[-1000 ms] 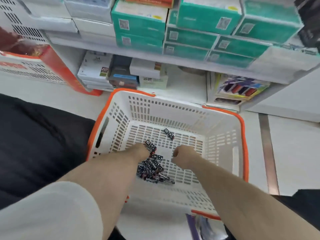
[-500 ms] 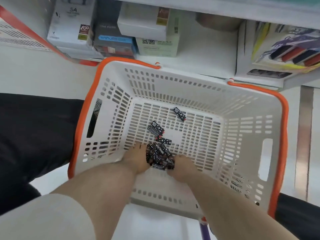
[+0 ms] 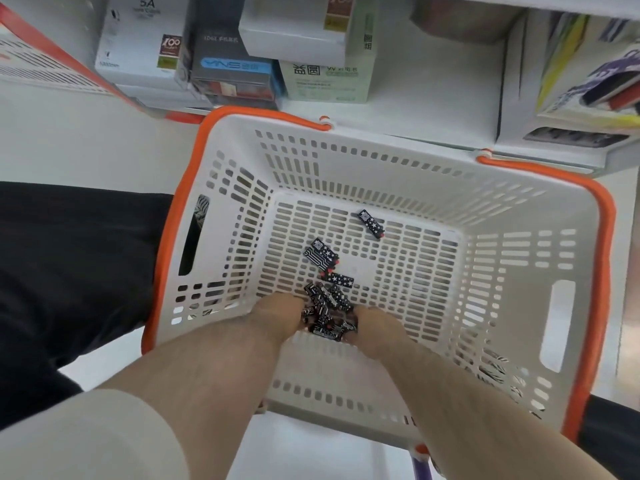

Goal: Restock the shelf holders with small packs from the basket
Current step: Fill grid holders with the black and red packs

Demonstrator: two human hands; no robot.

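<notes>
Scooping from both sides, the left hand (image 3: 277,315) and right hand (image 3: 375,323) cup the heap of small packs (image 3: 325,308) on the basket (image 3: 429,174) floor, each grip's closure hidden, while stray packs (image 3: 371,224) trail toward one o'clock below the shelf (image 3: 426,95).

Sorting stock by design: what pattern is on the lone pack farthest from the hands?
White stars on black on the lone pack, head view.

I see my left hand (image 3: 280,315) and right hand (image 3: 375,323) deep in the white basket (image 3: 519,237), pressing from both sides on a heap of small packs (image 3: 325,311); the fingers are hidden.
</notes>
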